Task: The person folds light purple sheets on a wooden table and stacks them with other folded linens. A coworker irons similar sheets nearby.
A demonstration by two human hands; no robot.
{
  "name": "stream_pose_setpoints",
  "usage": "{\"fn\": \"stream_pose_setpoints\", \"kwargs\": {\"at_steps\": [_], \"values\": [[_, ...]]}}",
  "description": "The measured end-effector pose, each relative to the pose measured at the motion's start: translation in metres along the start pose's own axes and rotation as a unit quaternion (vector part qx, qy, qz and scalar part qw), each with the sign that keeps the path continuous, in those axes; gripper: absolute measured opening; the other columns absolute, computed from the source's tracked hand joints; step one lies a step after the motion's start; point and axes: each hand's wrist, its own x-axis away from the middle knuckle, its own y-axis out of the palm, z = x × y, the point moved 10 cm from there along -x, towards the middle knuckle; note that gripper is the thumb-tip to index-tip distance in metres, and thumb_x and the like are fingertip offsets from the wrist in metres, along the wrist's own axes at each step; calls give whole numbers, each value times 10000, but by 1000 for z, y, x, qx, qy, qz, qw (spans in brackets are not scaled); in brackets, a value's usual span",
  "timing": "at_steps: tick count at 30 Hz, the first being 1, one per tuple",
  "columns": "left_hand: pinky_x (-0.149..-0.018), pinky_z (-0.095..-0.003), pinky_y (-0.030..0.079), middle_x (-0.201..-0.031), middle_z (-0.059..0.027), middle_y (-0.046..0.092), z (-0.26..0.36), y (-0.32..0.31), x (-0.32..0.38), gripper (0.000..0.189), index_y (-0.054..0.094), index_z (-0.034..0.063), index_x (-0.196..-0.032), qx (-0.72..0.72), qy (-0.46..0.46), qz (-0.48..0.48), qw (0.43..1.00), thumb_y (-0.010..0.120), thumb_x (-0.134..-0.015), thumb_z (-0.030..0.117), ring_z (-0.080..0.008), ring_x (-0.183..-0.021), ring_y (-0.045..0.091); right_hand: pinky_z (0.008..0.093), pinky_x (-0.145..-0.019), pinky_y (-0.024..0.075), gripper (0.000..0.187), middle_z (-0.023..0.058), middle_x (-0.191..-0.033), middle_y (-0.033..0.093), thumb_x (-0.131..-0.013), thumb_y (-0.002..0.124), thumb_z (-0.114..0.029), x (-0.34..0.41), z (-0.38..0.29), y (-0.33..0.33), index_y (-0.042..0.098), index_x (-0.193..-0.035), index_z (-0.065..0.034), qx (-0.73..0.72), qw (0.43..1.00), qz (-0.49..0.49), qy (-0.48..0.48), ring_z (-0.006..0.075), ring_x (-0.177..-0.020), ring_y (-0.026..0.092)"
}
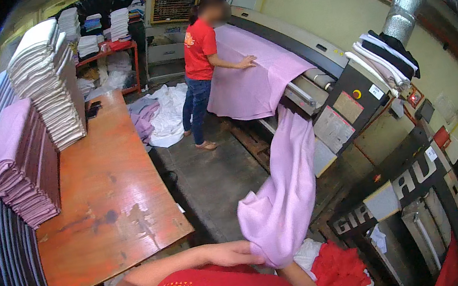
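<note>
A long lilac cloth (282, 197) hangs from the end of a flatwork ironer and rises in a loose bundle before my chest. My left hand (236, 254) reaches across my body, its fingers against the bundle's lower left edge; whether they grip it cannot be told. My right forearm goes up under the cloth, which hides that hand. At the ironer (321, 81), more lilac cloth (245, 70) lies spread over the feed side. A co-worker (199, 55) in a red shirt stands there with one hand flat on it.
An orange-topped wooden table (109, 195) on the left bears tall stacks of folded lilac cloths (24, 167) and white cloths (47, 85). White and lilac linen (167, 112) lies on the floor behind the co-worker. Red cloth (339, 270) is heaped at lower right, beside a second machine (412, 196).
</note>
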Motion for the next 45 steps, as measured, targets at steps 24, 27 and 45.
{"fn": "stream_pose_setpoints", "kwargs": {"at_steps": [24, 27, 45], "values": [[-617, -315, 495, -846, -11, 632, -16, 32, -27, 379, 630, 65, -1079, -198, -16, 36, 979, 690, -823, 338, -104, -736, 560, 363, -935, 458, 568, 169, -1183, 613, -980, 368, -451, 184, 53, -69, 496, -1277, 16, -65, 977, 100, 177, 256, -1016, 622], [-725, -424, 477, -915, -188, 666, -44, 145, -47, 350, 603, -4, -1023, -353, 74, -260, 896, 657, -781, 242, -323, -798, 643, 350, -893, 489, 639, 175, -1159, 619, -994, 244, -506, 191, 33, -86, 487, -1282, 10, -176, 961, 125, 174, 260, -999, 627], [-917, -407, 426, -1040, -99, 651, 5, 65, -186, 250, 654, 92, -1014, -517, 83, -136, 841, 619, -869, 293, -294, -1014, 591, 250, -600, 433, 160, 3, -704, 595, -914, 609, -180, 289, -134, -104, 606, -866, -28, 305, 882, 354, -56, 52, -673, 518]]}}
